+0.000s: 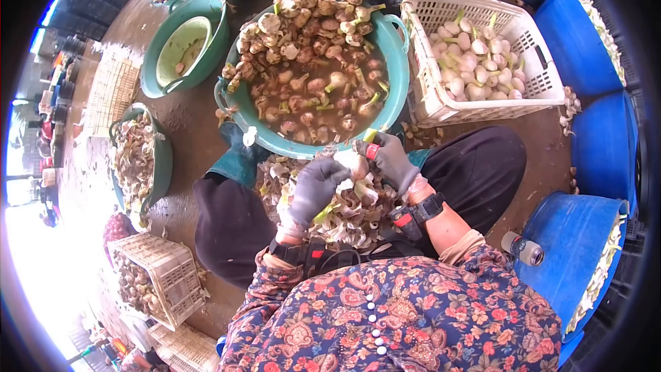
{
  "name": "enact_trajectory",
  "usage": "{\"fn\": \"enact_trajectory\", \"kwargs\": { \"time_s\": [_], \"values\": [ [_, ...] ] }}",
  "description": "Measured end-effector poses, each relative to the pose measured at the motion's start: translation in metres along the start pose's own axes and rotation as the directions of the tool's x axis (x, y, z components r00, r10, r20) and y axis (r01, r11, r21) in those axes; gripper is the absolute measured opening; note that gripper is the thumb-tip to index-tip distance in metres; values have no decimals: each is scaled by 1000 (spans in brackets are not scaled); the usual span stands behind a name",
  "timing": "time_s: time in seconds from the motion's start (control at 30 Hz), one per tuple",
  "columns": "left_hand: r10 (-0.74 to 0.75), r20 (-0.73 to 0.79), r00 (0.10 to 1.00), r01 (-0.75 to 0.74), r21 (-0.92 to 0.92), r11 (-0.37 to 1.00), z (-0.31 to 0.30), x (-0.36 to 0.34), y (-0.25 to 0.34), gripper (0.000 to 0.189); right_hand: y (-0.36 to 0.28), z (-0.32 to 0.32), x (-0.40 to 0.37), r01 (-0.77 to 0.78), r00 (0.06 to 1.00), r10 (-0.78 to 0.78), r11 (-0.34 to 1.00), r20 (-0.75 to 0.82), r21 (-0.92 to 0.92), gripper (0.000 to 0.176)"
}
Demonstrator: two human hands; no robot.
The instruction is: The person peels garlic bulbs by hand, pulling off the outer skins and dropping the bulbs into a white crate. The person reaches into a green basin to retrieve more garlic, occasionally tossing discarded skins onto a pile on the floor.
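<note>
Between my two gloved hands, a pale garlic bulb (352,163) with a green stem hangs over a heap of peeled skins (358,217) in my lap. My right hand (390,160), a red band on one finger, is closed round the bulb's stem side. My left hand (317,188) touches the bulb's left side with curled fingers; a bit of green shows under it. Just beyond is a green tub (398,79) of brown water with unpeeled bulbs (303,83). Peeled white bulbs (475,62) lie in a white crate (441,114) at the upper right.
Blue barrels (561,241) line the right side, with a bottle (523,248) beside the nearest. Another green tub (153,62) holds a pale basin (180,52). A tub of skins (134,158) and a crate of bulbs (169,275) stand at left.
</note>
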State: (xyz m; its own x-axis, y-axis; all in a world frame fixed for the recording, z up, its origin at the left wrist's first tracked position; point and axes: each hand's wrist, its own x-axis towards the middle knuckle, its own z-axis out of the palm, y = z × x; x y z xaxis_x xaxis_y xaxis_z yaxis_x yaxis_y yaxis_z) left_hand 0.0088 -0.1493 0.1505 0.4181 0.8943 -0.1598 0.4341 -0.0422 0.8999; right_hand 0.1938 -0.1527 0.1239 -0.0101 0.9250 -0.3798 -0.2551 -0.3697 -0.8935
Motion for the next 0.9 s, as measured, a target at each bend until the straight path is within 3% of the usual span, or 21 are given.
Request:
{"fn": "enact_trajectory", "kwargs": {
  "time_s": [0.03,0.1,0.13,0.2,0.23,0.27,0.3,0.37,0.4,0.43,0.5,0.57,0.63,0.67,0.77,0.8,0.83,0.87,0.9],
  "values": [
    [130,63,989,-133,39,990,3,-6,-12,8,2,-2,1,1,1000,-1,1000,0,1,27],
    [104,245,964,-177,300,938,5,-26,-18,18,-6,-5,2,-23,983,61,977,-176,211,22],
    [104,245,964,-179,304,936,2,-28,-22,18,-11,-9,1,-17,987,43,985,-153,172,24],
    [-332,331,883,34,661,750,-4,-31,-22,33,-1,-10,6,2,992,18,987,-125,159,24],
    [-430,309,848,161,623,765,-5,-30,-22,42,3,-12,7,21,995,-8,990,-95,140,25],
    [-462,319,828,136,684,717,-6,-26,-19,40,-10,-11,-1,-107,989,123,978,-80,178,27],
    [-493,320,809,111,741,662,-8,-23,-16,39,-4,-12,1,-108,990,122,979,-75,173,27],
    [-346,264,900,105,640,761,-12,-20,-22,38,4,-9,9,-206,954,284,854,-97,477,33],
    [-248,171,954,126,522,844,-11,-17,-25,42,-6,-10,2,-283,936,345,852,-68,440,36],
    [-247,178,953,121,521,845,-9,-12,-27,42,-3,-11,2,-280,935,347,851,-74,443,36],
    [-236,61,970,221,187,957,-7,1,-21,45,12,-16,9,-500,860,405,545,310,673,34],
    [-288,100,952,265,199,944,-6,18,-17,47,21,-17,11,-519,850,406,545,335,658,33],
    [-301,46,952,265,368,892,-1,37,-29,45,18,-12,6,-457,862,502,699,79,551,31],
    [-218,-8,976,204,385,900,2,47,-46,46,9,-4,0,-346,905,425,764,-21,544,30],
    [-326,-69,943,317,492,811,4,86,-50,51,-14,-20,-1,-293,937,346,858,-52,421,32],
    [-363,-67,929,339,542,769,7,102,-64,56,-18,-32,4,-199,976,200,682,83,704,36],
    [-361,-66,930,338,538,772,11,116,-73,56,-61,-22,-2,-108,975,216,230,57,967,48],
    [-381,-41,924,335,567,753,16,129,-79,57,-67,-37,8,-131,978,-122,278,170,952,56],
    [-400,-14,917,329,596,732,20,142,-86,59,-77,-48,14,-133,856,-438,330,276,935,64]
  ]
}}
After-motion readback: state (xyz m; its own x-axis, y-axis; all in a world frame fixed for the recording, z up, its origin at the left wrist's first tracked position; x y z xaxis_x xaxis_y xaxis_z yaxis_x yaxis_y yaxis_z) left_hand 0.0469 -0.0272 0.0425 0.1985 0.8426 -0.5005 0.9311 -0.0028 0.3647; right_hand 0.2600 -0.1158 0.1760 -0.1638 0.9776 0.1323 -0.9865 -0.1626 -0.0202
